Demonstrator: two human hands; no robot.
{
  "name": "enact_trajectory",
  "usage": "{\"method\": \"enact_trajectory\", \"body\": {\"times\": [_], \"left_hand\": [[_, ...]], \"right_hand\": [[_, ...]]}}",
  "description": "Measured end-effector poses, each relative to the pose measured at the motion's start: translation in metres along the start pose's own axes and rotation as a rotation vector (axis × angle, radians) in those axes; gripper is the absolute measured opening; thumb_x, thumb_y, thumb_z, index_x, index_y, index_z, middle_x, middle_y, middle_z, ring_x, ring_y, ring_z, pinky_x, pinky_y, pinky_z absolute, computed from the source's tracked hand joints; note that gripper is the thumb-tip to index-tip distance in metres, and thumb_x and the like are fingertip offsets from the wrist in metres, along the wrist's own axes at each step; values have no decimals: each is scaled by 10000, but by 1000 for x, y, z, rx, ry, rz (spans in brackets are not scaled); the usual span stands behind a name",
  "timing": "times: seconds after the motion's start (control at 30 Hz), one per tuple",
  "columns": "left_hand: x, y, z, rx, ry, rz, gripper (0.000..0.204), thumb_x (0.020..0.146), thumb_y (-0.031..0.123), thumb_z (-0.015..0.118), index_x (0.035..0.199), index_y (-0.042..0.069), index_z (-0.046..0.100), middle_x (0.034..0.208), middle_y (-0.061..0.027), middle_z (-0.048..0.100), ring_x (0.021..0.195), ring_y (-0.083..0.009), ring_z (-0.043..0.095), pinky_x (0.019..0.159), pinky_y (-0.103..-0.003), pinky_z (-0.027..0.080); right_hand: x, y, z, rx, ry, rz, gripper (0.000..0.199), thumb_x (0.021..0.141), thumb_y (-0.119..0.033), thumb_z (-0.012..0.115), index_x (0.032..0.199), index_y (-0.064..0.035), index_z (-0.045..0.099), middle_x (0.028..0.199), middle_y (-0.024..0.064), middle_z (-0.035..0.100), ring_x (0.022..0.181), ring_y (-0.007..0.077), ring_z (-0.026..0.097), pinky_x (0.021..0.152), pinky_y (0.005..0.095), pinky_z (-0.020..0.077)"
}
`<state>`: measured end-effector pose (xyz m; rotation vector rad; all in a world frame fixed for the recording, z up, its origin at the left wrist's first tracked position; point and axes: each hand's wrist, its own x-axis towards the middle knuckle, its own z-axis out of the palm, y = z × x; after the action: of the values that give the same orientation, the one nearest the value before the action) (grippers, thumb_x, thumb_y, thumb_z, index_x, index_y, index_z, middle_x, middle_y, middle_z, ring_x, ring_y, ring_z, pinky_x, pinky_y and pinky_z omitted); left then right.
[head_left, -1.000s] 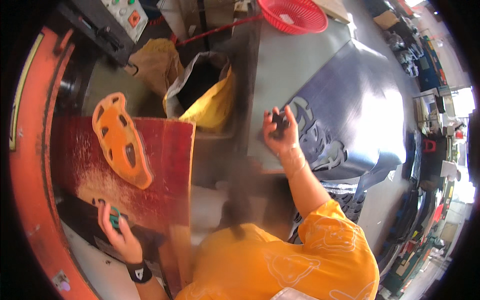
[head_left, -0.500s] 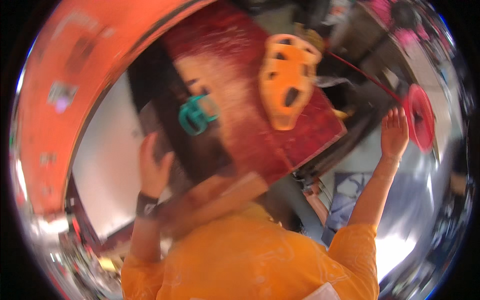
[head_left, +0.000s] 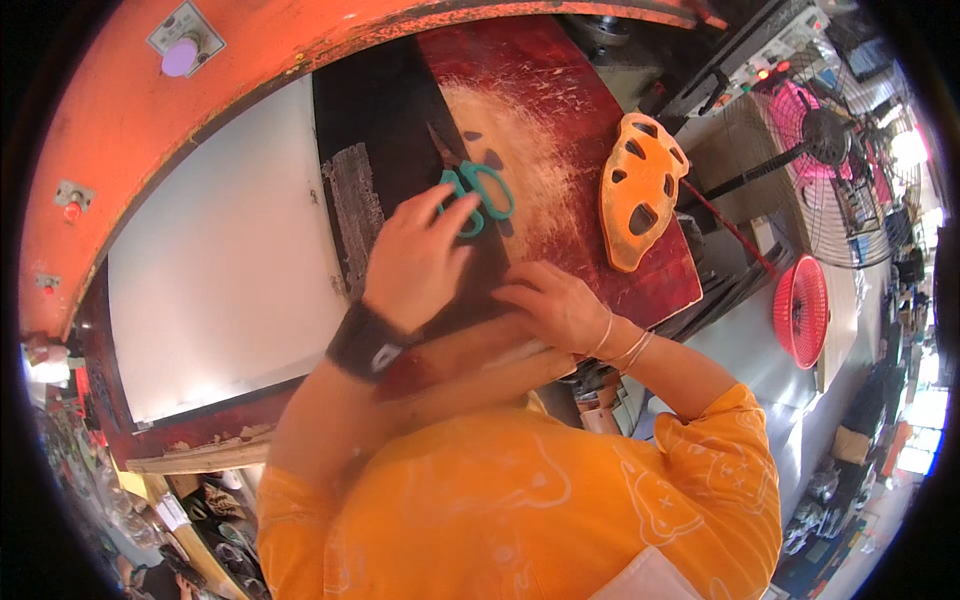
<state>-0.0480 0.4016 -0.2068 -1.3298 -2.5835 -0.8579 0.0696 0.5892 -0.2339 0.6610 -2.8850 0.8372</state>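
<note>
At your left hand lay loop-handled, metal-bladed teal scissors; your right hand curled nearby; neither grip was clear.

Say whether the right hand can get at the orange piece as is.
Probably yes: the right hand is by the near edge of the red board, and only bare board seems to lie between it and the orange piece.

Left hand (palm down) extended; right hand curled.
</note>
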Motion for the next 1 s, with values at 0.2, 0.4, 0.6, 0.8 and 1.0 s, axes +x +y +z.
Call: {"method": "enact_trajectory", "body": {"times": [0.2,0.4,0.6,0.8,1.0], "left_hand": [[18,-22,12,165,-176,29,427,743,113,659,1154,186,566,1219,-71,525,1049,-281,509,834,-399,441],[-15,-47,-36,320,-174,-124,368,684,50,697,1036,122,619,1044,-94,541,932,-296,533,790,-397,449],[3,16,-10,-96,-244,-30,255,712,218,709,912,77,638,920,-96,574,896,-290,561,750,-376,480],[-8,48,34,-136,-341,66,258,715,201,672,950,112,616,909,-95,525,827,-282,553,712,-373,490],[49,-5,4,-263,-177,-85,296,672,59,685,963,107,652,843,-108,510,753,-254,543,680,-356,471]], "right_hand": [[11,20,-18,336,220,122,194,753,2,612,945,-21,591,892,120,606,790,294,604,693,338,506],[53,33,-1,-72,176,439,293,769,-172,692,1003,-22,598,871,192,633,829,400,603,710,435,501],[67,42,-19,255,176,438,260,788,-131,669,1009,-11,601,852,187,654,797,311,654,713,369,517],[128,94,-23,-231,131,395,278,750,-116,707,991,-13,613,861,170,661,801,252,663,716,334,514],[115,102,-34,320,280,371,335,747,-59,682,1065,-10,588,892,115,640,713,192,621,674,313,515]]}}
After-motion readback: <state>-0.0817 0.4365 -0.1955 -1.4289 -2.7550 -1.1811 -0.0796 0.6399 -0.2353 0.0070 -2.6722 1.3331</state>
